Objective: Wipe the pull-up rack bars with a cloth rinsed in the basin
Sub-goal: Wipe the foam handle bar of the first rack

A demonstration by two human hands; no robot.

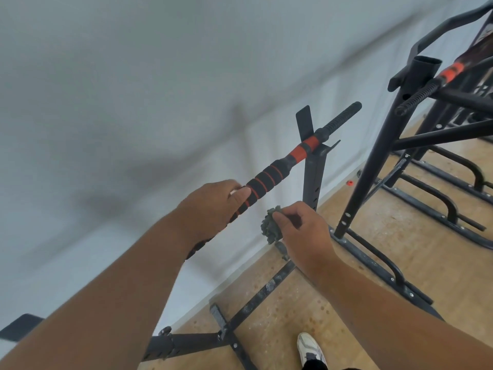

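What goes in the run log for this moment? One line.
left hand: grips foam bar | right hand: pinches cloth | contact: none

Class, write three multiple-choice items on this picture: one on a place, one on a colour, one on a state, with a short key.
1. Where is the cloth?
A. in the right hand
B. on the floor
C. draped over the bar

2. What colour are the rings on the foam grip?
A. blue
B. orange-red
C. white

3. What is the left hand doing?
A. hanging idle
B. resting on the wall
C. gripping the bar

Key: A, the fingers pinch the bunched cloth; B, orange-red bands circle the black foam; C, the hand wraps round the bar's padded part.
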